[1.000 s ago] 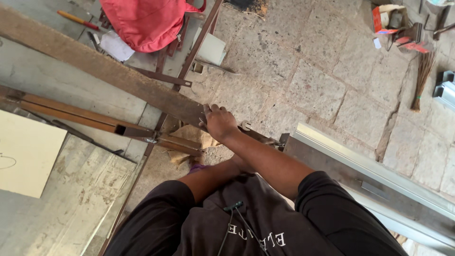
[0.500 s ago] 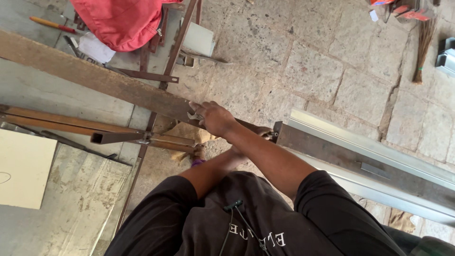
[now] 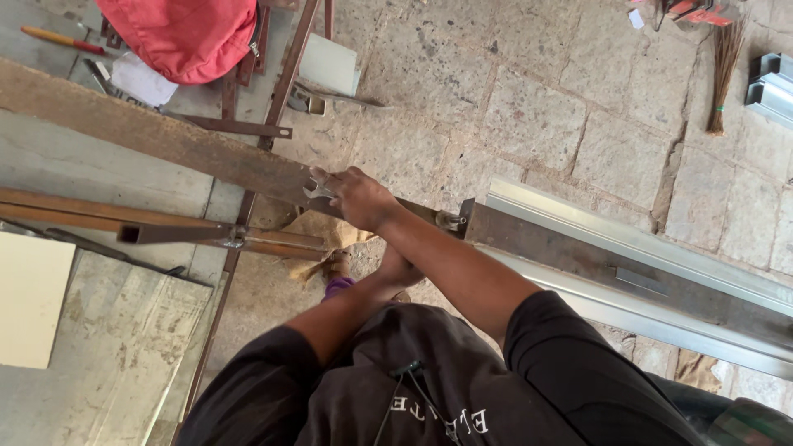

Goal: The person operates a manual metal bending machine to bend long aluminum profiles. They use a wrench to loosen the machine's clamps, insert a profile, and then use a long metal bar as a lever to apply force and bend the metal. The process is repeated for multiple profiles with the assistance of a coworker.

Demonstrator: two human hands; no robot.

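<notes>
Far out to the left of the hands, a pale board (image 3: 31,301) lies on a grey slab, and above it a red cloth bundle (image 3: 188,35) sits beside an orange-handled tool (image 3: 51,37). Nearer in, a long rusty steel bar (image 3: 157,136) runs at a slant toward the hands, with a square steel tube (image 3: 173,234) lying just below it. At the bar's end, the person's right hand (image 3: 357,196) is closed around a small metal wrench (image 3: 316,189), whose open head pokes out past the fingers and sits against the bar. The left hand (image 3: 396,268) is tucked under the right forearm; it looks curled, but I cannot tell whether it grips anything. Just right of the hands, a bolt end (image 3: 450,220) sticks out where the bar meets a dark steel channel (image 3: 578,252), and bright aluminium rails (image 3: 636,244) run off to the right across the stone floor (image 3: 529,107).

From where I stand, the worry is the wrench slipping off: its head seems only lightly seated, and a hard pull could throw the knuckles into the rusty edge. The long bar also seems poorly supported, so a shove could swing or drop it toward the person's legs.
</notes>
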